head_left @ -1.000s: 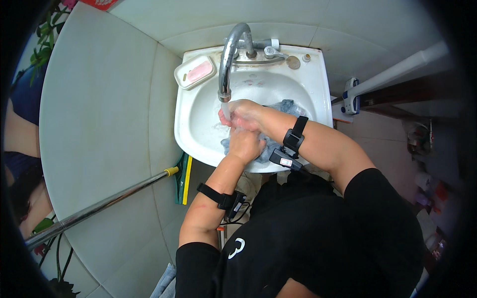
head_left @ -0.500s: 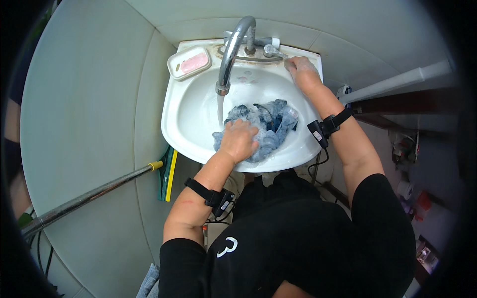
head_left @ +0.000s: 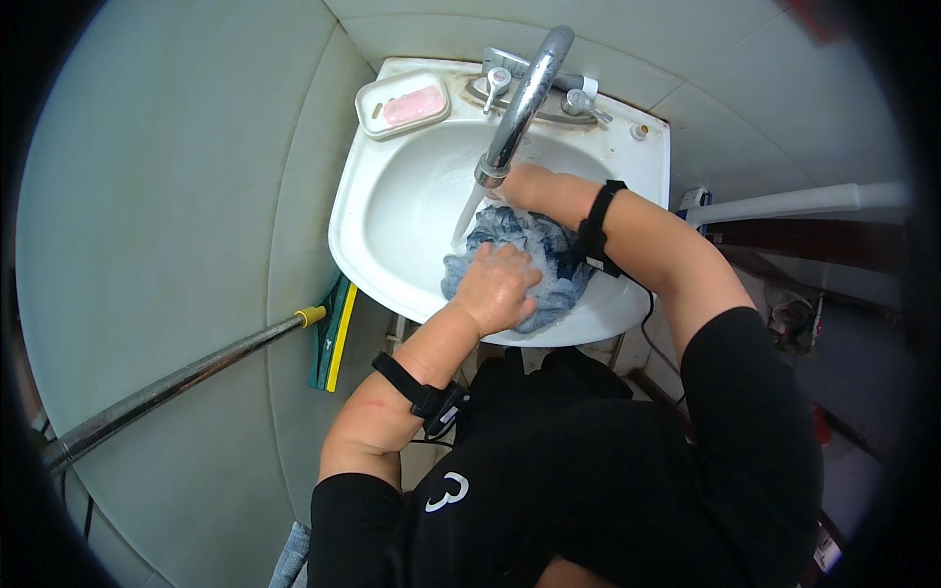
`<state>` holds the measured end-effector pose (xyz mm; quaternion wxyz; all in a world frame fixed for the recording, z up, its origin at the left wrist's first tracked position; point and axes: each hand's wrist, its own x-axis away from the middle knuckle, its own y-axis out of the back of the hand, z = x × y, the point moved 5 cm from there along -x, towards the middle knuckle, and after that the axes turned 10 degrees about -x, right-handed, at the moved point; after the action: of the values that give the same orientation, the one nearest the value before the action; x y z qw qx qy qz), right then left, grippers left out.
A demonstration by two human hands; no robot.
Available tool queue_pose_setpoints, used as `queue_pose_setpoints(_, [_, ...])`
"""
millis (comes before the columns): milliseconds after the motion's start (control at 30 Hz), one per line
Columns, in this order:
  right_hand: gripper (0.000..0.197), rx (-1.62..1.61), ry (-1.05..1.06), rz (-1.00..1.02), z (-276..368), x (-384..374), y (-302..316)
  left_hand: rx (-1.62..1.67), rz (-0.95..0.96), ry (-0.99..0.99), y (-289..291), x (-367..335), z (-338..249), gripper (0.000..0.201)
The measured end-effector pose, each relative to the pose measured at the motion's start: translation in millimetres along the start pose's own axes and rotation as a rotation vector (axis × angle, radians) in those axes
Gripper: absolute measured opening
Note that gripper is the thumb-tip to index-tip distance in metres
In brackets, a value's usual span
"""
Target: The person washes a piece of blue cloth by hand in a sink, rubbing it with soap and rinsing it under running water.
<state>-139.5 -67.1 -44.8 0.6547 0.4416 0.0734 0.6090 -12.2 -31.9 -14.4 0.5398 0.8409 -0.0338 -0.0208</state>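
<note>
A soapy blue cloth, wet and bunched (head_left: 549,260), lies in the front part of the white washbasin (head_left: 392,230). On its near left side rests my left hand (head_left: 498,286), palm down with fingers spread over the fabric. My right hand (head_left: 507,186) reaches into the basin behind the cloth, by the falling water. The tap spout (head_left: 529,103) partly covers it, so its fingers cannot be made out. Water (head_left: 468,216) runs from the spout to the left of the cloth.
A soap dish (head_left: 377,118) with a pink soap bar (head_left: 415,105) stands at the back left rim. Two tap handles (head_left: 497,86) flank the spout. A squeegee with a metal pole (head_left: 186,372) leans left of the basin. A white pipe (head_left: 794,203) runs along the right.
My right hand has left the right tap handle and come down into the basin under the spout. My left hand stays on the cloth. The view has shifted slightly.
</note>
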Motion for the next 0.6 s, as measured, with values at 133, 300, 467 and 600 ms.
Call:
queue_pose_setpoints(133, [0.017,0.138,0.131,0.029,-30,-25,-39,0.004,-0.03,0.023,1,-2,1,0.014])
queue_pose_setpoints(300, [0.023,-0.024,-0.022,0.05,-77,-26,-43,0.003,0.043,0.042,-2,-5,4,0.016])
queue_pose_setpoints(467, [0.024,-0.083,-0.05,0.141,-36,-13,-37,0.022,-0.049,0.034,-3,-2,6,0.014])
queue_pose_setpoints(600, [0.025,-0.177,-0.141,0.05,-39,-12,-37,0.027,-0.003,0.04,-1,-4,4,0.015])
